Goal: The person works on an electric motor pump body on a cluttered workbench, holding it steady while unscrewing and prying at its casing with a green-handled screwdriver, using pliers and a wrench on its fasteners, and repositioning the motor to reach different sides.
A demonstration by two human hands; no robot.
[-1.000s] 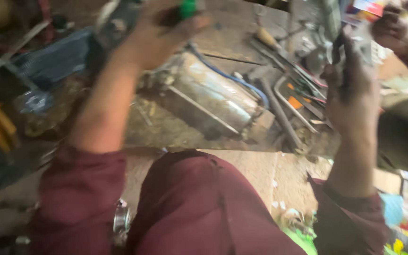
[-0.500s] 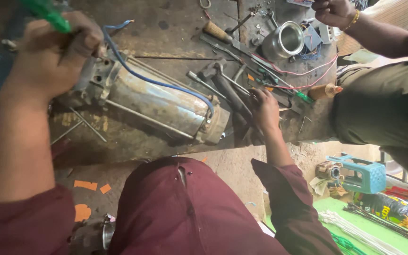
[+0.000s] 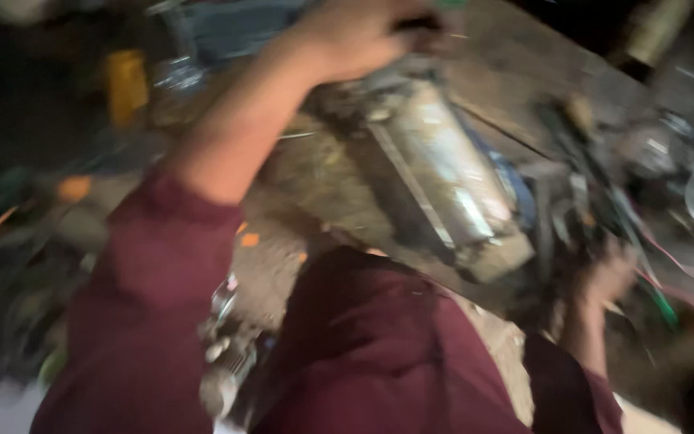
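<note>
The wooden workbench point(image 3: 516, 56) fills the blurred view, strewn with scrap and tools. Across its middle lies the long metal cylinder point(image 3: 443, 173), now tilted from upper left to lower right, where half a second ago it ran nearly level – mostly the head turning, it seems, not the cylinder itself. The left hand point(image 3: 359, 36) stays closed at the cylinder's upper end, fist wrapped around a green-handled tool point(image 3: 447, 4) that barely shows at the top edge. The right hand point(image 3: 604, 277) has stayed low beside the cylinder's lower end, among the loose tools point(image 3: 580, 193) and wires – whether its fingers grip anything cannot be told through the blur.
</note>
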